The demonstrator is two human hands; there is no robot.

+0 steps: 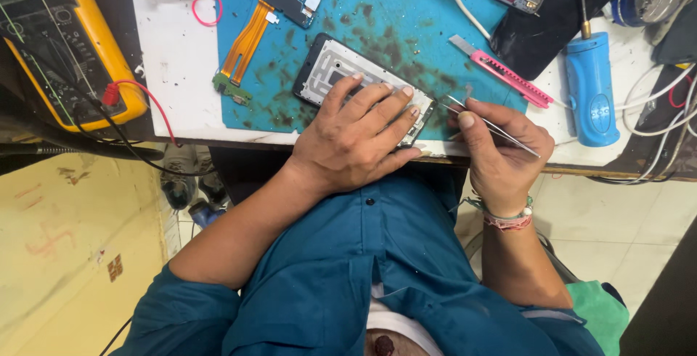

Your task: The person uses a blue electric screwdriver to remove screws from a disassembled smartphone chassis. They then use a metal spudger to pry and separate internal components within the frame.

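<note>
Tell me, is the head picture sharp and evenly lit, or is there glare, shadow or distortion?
Head view: light is soft and even, with no strong glare; the left hand on the opened phone and the right hand with the tweezers look sharp; the wide lens bends the table edge slightly; floor corners lie darker.

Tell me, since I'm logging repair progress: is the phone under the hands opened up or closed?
Opened up: the phone lies on the blue mat with its bare inner frame showing, no cover on it.
</note>
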